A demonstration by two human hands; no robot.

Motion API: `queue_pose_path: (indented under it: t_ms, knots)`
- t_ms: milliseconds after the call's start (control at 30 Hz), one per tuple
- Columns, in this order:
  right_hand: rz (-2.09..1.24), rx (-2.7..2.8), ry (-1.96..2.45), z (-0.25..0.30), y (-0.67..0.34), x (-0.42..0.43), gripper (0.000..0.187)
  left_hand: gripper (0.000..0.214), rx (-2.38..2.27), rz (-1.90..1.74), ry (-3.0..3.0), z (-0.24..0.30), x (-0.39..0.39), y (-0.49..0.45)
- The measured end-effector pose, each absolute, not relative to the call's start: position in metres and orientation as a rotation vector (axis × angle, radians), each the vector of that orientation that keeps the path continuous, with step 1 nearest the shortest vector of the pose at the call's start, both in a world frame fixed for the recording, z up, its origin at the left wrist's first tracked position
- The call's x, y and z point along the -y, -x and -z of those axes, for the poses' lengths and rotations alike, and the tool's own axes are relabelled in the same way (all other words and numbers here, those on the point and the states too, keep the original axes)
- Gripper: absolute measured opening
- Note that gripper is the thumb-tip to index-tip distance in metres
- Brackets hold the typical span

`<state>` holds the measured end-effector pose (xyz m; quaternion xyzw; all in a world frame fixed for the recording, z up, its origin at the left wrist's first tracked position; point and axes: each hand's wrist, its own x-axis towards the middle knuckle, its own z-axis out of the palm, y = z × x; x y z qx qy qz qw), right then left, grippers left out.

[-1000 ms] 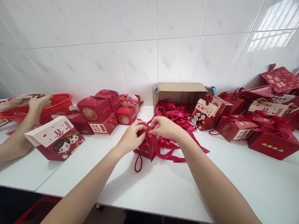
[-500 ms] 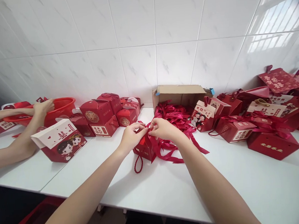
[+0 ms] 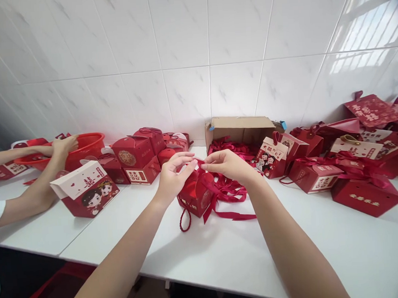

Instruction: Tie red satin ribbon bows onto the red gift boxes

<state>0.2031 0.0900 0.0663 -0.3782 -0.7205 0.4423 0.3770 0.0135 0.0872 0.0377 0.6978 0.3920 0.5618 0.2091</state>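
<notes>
While the left hand (image 3: 171, 178) and the right hand (image 3: 226, 166) are meeting above it, a small red box (image 3: 193, 199) is sitting on the white tabletop (image 3: 231, 257), near the open cardboard carton (image 3: 240, 123). Both hands: pinching red ribbon (image 3: 208, 183) at the fingertips (exactly which stretch, the fingers are hiding). Box: apparently folded card, pale lettering in front; likely light, stiff along its edges, easily dented across its panels. Suggested hold: lower side walls, lightly pressed. Ribbon: glossy, flat, satin-like; probably soft and slippery, wanting a firm pinch. Cord loop (image 3: 190, 219): twisted, dark red, hanging at the box's near side. Ribbon pile (image 3: 229, 190): tangled, spreading beside the box.
</notes>
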Motion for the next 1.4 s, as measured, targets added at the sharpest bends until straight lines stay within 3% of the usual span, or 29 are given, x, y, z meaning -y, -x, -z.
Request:
queue_pose_path:
  t_ms: [167, 333, 433, 500, 633, 833, 1033, 1400]
  knots:
    - [-0.922, 1.670, 0.842, -0.090, -0.218, -0.065, 0.024, 0.032, -1.223, -1.480, -1.944, -0.015, -0.099, 0.011]
    - [-0.608, 1.408, 0.600, -0.112, -0.238, -0.026, 0.013, 0.027, -1.260, -1.409, -1.845, 0.004, -0.102, 0.017]
    - [-0.513, 1.248, 0.435, -0.117, -0.243, -0.013, 0.028, 0.024, -1.313, -1.469, -1.774, 0.011, -0.100, 0.014]
    - [-0.536, 1.213, 0.395, -0.118, -0.244, -0.015, 0.033, 0.024, -1.339, -1.515, -1.717, 0.013, -0.100, 0.013]
    - [-0.846, 1.341, 0.503, -0.108, -0.233, -0.039, 0.018, 0.024, -1.371, -1.607, -1.563, 0.014, -0.104, 0.016]
    - [-1.082, 1.705, 1.020, -0.063, -0.183, -0.086, 0.018, 0.028, -1.342, -1.586, -1.296, 0.018, -0.112, 0.020]
    - [-1.022, 1.823, 1.220, -0.025, -0.143, -0.106, 0.020, 0.024, -1.287, -1.584, -1.242, 0.017, -0.107, 0.016]
    - [-0.870, 1.870, 1.330, -0.019, -0.141, -0.105, 0.030, 0.023, -1.249, -1.582, -1.289, 0.014, -0.097, 0.008]
